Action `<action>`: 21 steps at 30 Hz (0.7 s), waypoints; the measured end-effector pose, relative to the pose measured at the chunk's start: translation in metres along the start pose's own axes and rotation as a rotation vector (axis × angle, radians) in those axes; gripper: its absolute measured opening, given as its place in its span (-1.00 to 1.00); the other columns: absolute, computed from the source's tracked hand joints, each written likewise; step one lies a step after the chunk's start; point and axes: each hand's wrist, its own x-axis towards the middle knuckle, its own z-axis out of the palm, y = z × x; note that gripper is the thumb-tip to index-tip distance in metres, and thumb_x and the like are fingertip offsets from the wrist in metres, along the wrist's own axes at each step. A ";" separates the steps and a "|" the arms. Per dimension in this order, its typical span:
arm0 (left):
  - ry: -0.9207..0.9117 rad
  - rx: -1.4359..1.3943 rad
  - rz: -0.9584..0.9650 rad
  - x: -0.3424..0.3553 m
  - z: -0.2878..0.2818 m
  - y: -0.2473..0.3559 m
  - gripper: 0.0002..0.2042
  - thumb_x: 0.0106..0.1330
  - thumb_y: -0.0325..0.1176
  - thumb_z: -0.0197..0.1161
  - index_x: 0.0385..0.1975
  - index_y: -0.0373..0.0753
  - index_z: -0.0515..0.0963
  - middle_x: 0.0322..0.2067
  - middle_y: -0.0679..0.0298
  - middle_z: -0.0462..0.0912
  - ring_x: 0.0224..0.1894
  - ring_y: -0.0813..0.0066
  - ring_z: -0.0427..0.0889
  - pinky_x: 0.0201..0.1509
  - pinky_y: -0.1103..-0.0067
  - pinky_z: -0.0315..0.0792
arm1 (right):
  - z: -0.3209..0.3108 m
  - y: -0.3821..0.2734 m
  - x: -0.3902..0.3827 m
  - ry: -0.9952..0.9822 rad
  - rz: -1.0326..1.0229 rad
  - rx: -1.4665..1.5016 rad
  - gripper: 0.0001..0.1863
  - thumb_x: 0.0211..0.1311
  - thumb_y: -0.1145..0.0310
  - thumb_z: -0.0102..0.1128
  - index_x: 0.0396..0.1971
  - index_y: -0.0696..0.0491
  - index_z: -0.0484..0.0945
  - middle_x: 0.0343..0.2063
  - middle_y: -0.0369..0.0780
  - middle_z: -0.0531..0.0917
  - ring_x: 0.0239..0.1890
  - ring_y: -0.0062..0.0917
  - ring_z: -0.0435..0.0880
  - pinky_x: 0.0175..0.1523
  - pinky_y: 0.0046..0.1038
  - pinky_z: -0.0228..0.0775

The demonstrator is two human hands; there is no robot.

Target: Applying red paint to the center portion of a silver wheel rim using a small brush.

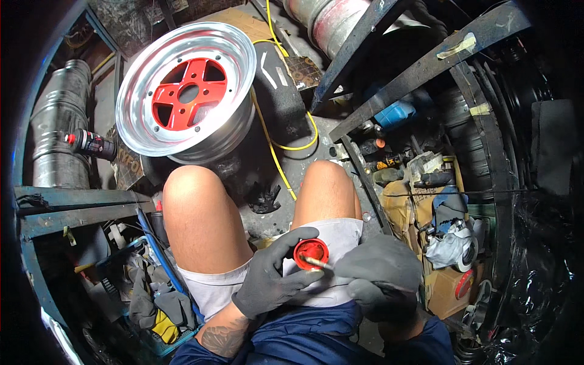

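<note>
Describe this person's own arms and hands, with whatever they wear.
The left hand and right hand wear matching dark grey gloves. A dark tattoo marks the left forearm. The right sleeve is navy blue, ending short of the glove.

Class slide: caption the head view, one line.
Gloved left hand holds a red cup, right hand a brush, wheel beyond.
</note>
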 end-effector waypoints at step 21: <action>0.012 0.007 0.024 0.001 0.002 -0.006 -0.36 0.08 -0.42 0.57 0.20 -0.32 0.45 0.08 0.20 0.58 0.11 0.49 0.55 0.25 0.51 0.43 | -0.010 -0.001 -0.008 -0.004 0.044 -0.084 -0.83 0.20 0.24 0.29 -0.39 0.02 0.71 -0.49 -0.23 0.72 -0.49 -0.36 0.71 -0.39 -0.32 0.45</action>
